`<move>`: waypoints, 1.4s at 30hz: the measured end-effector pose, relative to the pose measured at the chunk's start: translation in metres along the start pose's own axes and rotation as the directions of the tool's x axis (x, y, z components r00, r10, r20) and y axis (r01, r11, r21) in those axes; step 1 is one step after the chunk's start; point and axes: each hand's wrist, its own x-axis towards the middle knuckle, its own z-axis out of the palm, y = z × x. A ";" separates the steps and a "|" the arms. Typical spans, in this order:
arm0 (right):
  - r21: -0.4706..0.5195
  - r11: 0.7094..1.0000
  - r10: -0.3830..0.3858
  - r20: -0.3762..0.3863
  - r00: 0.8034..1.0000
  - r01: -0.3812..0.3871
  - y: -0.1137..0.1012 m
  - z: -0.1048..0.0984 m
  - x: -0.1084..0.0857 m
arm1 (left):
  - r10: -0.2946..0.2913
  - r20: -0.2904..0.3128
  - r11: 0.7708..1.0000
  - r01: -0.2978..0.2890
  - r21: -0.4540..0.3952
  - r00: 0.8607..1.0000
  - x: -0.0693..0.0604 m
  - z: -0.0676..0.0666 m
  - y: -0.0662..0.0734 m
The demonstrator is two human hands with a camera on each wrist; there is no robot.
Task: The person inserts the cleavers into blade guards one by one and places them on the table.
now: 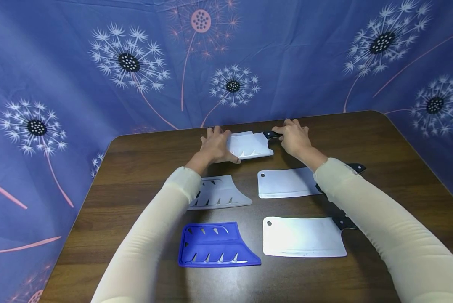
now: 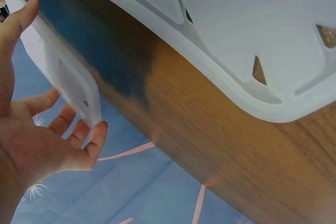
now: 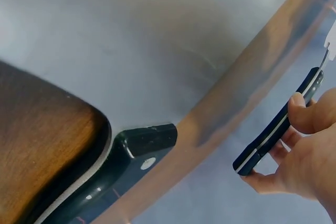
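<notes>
At the far side of the table, my left hand (image 1: 215,146) holds the left end of a white blade guard (image 1: 250,145), thumb on the near edge and fingers at the far edge. My right hand (image 1: 295,138) grips the black handle (image 3: 278,127) of a cleaver whose blade lies mostly hidden inside that guard. Closer in, a light grey guard (image 1: 222,195) lies partly under my left sleeve, and a blue guard (image 1: 218,246) lies nearest. To their right are a middle cleaver (image 1: 287,183) and a near cleaver (image 1: 303,237), both with bare blades and handles partly covered by my right sleeve.
Everything lies on a dark brown wooden table (image 1: 135,168) with rounded far corners. Right behind its far edge hangs a blue cloth (image 1: 287,63) printed with dandelions. Both forearms reach over the nearer guards and cleavers.
</notes>
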 end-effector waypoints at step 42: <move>-0.005 0.999 0.040 0.153 0.988 -0.039 0.008 0.020 0.013 | -0.015 0.195 1.000 0.016 -0.001 0.981 0.012 0.014 -0.008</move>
